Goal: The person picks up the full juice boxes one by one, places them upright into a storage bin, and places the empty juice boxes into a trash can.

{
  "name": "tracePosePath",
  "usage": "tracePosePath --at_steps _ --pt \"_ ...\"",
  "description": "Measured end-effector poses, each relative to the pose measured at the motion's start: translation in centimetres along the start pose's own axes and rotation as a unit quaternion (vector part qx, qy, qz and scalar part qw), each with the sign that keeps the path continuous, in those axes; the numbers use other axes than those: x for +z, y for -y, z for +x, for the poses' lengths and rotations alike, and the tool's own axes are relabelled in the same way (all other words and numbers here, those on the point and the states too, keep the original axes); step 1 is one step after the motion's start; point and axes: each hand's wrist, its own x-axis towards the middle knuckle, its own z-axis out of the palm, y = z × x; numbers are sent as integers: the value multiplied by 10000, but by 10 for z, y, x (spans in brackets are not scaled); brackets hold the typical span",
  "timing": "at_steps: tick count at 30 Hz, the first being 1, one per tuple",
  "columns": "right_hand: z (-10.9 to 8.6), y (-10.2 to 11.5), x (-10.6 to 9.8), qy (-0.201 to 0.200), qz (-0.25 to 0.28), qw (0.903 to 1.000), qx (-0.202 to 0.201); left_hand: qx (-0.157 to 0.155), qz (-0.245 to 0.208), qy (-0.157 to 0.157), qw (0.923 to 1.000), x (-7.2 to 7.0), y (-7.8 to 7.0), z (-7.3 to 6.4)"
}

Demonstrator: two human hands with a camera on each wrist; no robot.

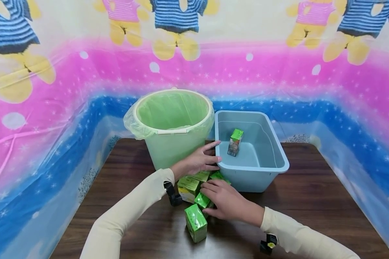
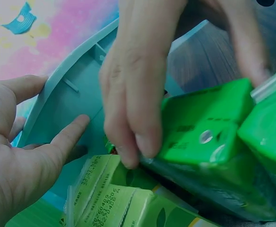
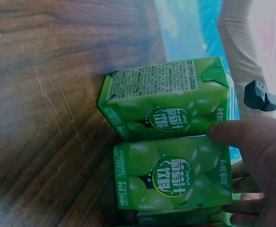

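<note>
My right hand grips a green grape juice box near its top, thumb on one side and fingers on the other. A second grape juice box stands right beside it, nearer the table's front. My left hand has its fingers spread and touches the near left rim of the blue-grey basin. Between the hands, yellow-green cartons stand close together against the gripped box. Inside the basin, a small carton with a green top leans toward the left wall. The right hand partly covers the cluster of boxes.
A light green bucket lined with a clear plastic bag stands left of the basin, close to it. Both stand on a dark wooden table. A patterned curtain surrounds the table's back and sides.
</note>
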Motion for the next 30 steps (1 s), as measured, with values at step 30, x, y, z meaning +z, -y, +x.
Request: tracePosePath --at_steps 30 --pt "-15 -15 -90 -1508 1160 9817 -66 25 6 19 10000 -1 1 -1"
